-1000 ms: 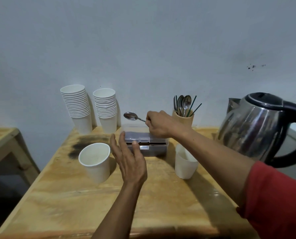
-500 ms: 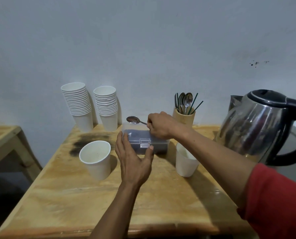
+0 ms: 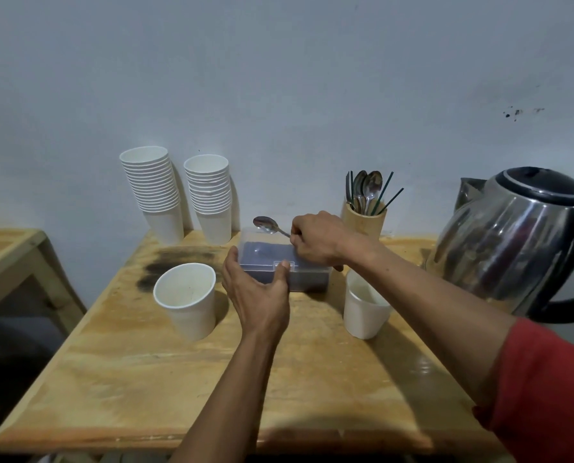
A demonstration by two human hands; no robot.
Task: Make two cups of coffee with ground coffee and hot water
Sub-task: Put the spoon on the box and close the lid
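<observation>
Two stacks of white paper cups (image 3: pixel 152 188) (image 3: pixel 209 192) stand against the grey wall (image 3: pixel 278 78). A wooden holder (image 3: pixel 362 222) keeps spare spoons and dark stirrers. A second wooden table (image 3: pixel 8 252) sits left.

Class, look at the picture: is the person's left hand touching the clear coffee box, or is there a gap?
Touching. The head view shows the left hand around the coffee box, its fingers against the left end and the thumb on the front latch.
</observation>
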